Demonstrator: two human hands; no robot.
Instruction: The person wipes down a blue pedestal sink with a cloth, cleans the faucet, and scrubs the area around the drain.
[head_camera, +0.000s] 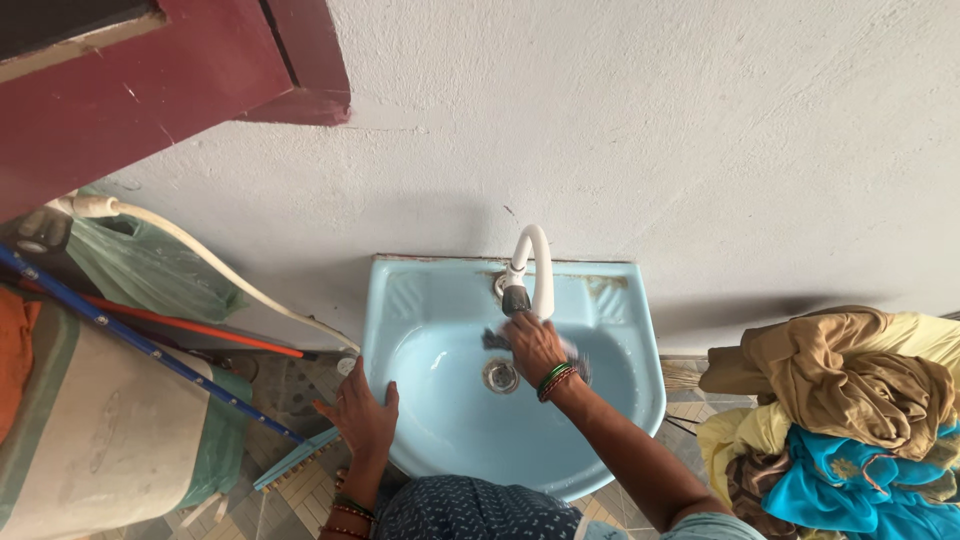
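While the person stands at the light blue sink (610, 300), the right hand (533, 345) reaches into the bowl directly below the outlet of the white curved tap (533, 262). The fingers of this hand are curled and closed around a dark scrubbing brush (497, 340), whose bristled end projects to the left of the knuckles. A further dark, bristly part shows to the right of the wrist, but blur makes its shape hard to read. The brush sits inside the bowl, just above the metal drain (500, 375) and near the back wall of the sink. Green and red bangles (553, 381) circle the right wrist.

The left hand (362, 418) rests on the front left rim of the sink. It is open, with the fingers spread flat and pressed against the rim edge; it holds nothing. Bangles also show on the left wrist, lower in the picture.

The sink is mounted against a pale plastered wall (650, 130). To the left of the sink, a white hose (230, 270) runs along the wall, above a green plastic bag (150, 270) and a blue rod (130, 335) that lies across a large pale drum (100, 440). To the right of the sink, well apart from both hands, lies a heap of clothes (850, 410) in brown, yellow and bright blue. A dark red window frame (180, 70) occupies the upper left corner.
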